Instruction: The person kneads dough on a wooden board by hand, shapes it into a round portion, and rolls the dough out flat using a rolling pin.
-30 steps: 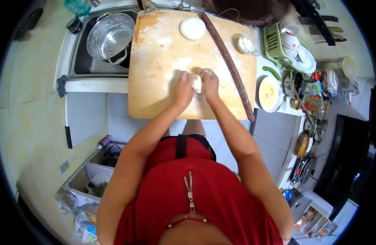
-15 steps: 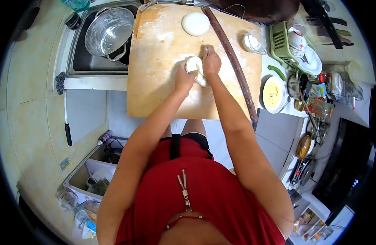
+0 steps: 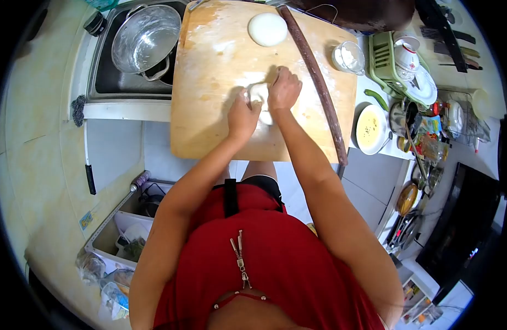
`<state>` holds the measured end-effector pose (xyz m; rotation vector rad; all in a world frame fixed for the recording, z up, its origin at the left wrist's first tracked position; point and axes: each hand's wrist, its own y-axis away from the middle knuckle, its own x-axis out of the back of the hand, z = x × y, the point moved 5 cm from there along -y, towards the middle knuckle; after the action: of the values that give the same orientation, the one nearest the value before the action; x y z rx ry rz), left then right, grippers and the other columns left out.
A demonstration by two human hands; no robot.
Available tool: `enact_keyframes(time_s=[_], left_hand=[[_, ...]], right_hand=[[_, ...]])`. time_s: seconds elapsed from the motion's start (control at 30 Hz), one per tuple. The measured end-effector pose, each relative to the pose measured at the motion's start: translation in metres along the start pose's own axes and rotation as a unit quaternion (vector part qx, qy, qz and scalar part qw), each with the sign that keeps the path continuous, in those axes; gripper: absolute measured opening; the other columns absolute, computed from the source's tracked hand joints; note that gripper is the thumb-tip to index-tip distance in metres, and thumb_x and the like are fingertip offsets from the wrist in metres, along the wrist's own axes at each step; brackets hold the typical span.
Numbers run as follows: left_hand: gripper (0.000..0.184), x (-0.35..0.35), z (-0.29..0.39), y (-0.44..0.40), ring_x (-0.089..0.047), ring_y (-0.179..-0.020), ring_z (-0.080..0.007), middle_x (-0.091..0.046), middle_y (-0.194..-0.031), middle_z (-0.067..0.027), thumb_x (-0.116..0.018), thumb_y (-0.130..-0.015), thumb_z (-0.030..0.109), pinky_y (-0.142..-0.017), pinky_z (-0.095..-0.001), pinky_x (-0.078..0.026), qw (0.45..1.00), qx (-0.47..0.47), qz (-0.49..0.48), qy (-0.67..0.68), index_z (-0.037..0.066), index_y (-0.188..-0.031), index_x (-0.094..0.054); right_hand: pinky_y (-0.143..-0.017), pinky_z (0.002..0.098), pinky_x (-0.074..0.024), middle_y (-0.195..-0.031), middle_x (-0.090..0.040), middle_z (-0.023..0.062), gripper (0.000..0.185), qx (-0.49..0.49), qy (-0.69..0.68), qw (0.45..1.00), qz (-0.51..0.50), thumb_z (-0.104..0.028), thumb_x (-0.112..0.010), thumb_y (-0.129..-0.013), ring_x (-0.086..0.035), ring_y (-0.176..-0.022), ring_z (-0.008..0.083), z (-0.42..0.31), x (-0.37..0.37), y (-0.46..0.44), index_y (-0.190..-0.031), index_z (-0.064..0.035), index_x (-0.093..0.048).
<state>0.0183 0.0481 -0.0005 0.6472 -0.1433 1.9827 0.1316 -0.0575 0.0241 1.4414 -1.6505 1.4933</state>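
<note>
A piece of white dough (image 3: 259, 94) lies on the floured wooden board (image 3: 209, 132), partly hidden between my hands. My left hand (image 3: 243, 116) grips its left side, with the thumb on top. Pressed against the dough's right side is my right hand (image 3: 284, 89), its fingers curled. Beyond them, near the far edge, rests a smooth round ball of dough (image 3: 268, 29). A long dark rolling pin (image 3: 314, 77) lies slantwise on the board to the right of both hands.
A glass cup of flour (image 3: 347, 57) stands at the board's right. Past it are a green dish rack (image 3: 381, 60), a green chili pepper (image 3: 376, 99) and a bowl of yellow liquid (image 3: 370, 129). On the left, a metal pot (image 3: 146, 41) sits in the sink (image 3: 105, 82).
My right hand has shifted slightly down and turned more over the dough. My left hand has moved a little left and down, and the dough looks more covered and reshaped.
</note>
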Motion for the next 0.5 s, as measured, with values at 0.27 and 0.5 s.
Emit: enact_keyframes(time_s=[0.27, 0.5], left_hand=[[0.043, -0.030, -0.003, -0.024, -0.067, -0.087, -0.0276, -0.065, -0.112, -0.0143, -0.068, -0.082, -0.001, -0.071, -0.0376, -0.055, 0.987, 0.043, -0.030, 0.155, 0.002, -0.124, -0.057], [0.029, -0.006, 0.054, 0.041, -0.064, -0.094, -0.0386, -0.060, -0.106, -0.0174, -0.059, -0.081, 0.000, -0.075, -0.0488, -0.053, 0.935, -0.340, 0.014, -0.104, 0.009, -0.109, -0.063]], right_hand=[[-0.080, 0.0431, -0.0495, -0.089, -0.070, 0.0193, 0.026, -0.141, -0.279, 0.932, -0.181, -0.028, -0.052, -0.100, -0.066, -0.087, 0.0346, 0.023, -0.032, -0.002, -0.101, -0.0067, -0.067], [-0.078, 0.0472, -0.0484, -0.092, -0.069, 0.0218, 0.022, -0.233, -0.181, 0.949, -0.110, -0.022, -0.054, -0.098, -0.064, -0.086, 0.0381, 0.016, 0.046, 0.066, -0.100, -0.0044, -0.067]])
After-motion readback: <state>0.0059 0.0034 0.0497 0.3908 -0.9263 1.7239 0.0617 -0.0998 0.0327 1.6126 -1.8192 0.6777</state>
